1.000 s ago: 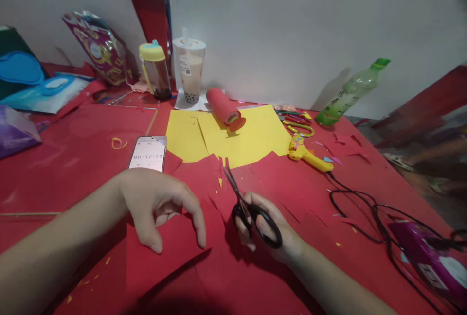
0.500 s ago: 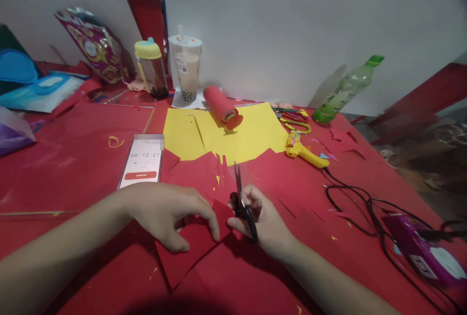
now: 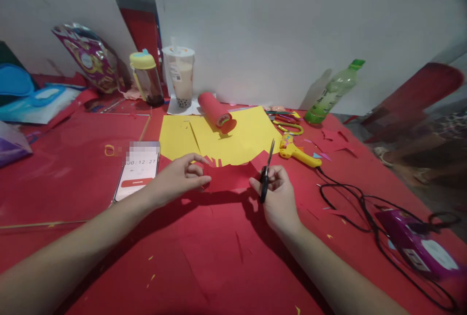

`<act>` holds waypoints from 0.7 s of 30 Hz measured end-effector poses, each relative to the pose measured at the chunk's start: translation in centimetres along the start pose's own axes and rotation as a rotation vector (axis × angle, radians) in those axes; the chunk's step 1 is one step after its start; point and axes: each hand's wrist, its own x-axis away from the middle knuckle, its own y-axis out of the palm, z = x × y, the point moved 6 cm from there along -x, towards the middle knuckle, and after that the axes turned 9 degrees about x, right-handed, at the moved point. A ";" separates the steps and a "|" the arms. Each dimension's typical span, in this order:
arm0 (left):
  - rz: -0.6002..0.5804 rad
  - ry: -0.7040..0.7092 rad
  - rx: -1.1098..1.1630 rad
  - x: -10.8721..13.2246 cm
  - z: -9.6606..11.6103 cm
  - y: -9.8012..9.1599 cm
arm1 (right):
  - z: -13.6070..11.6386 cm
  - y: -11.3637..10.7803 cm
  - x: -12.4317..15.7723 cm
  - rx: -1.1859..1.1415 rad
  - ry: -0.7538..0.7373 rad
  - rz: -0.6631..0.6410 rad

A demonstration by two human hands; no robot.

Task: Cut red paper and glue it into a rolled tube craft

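Observation:
A strip of red paper is stretched between my two hands, raised over the table. My left hand pinches its left end between thumb and fingers. The scissors with black handles are in my right hand, blades pointing up and away. The right thumb and fingertips also reach the paper's right end. Just behind the strip lie sheets of yellow paper, and on them rests a red paper-covered roll with a round red piece at its end.
A phone showing a timer lies left. Behind stand a drink bottle, a bubble tea cup and a snack bag. To the right are a yellow glue gun, a green bottle, black cable and purple box.
Both hands have moved forward and up with the red paper, which is now held between them as a strip. My left hand has moved from lying over the paper to gripping its end.

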 end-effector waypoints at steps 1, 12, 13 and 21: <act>0.033 -0.012 0.037 -0.1 -0.4 0.2 | 0.2 0.0 -0.1 -0.004 -0.007 0.008; 0.069 -0.065 0.136 0.1 -0.9 1.4 | 1.0 0.2 0.0 -0.030 0.031 0.007; 0.065 -0.065 0.157 0.1 -0.9 1.3 | 1.0 0.2 0.0 -0.040 0.036 0.010; 0.076 -0.069 0.171 0.0 -1.1 1.0 | 1.2 -0.2 -0.3 -0.140 0.047 0.005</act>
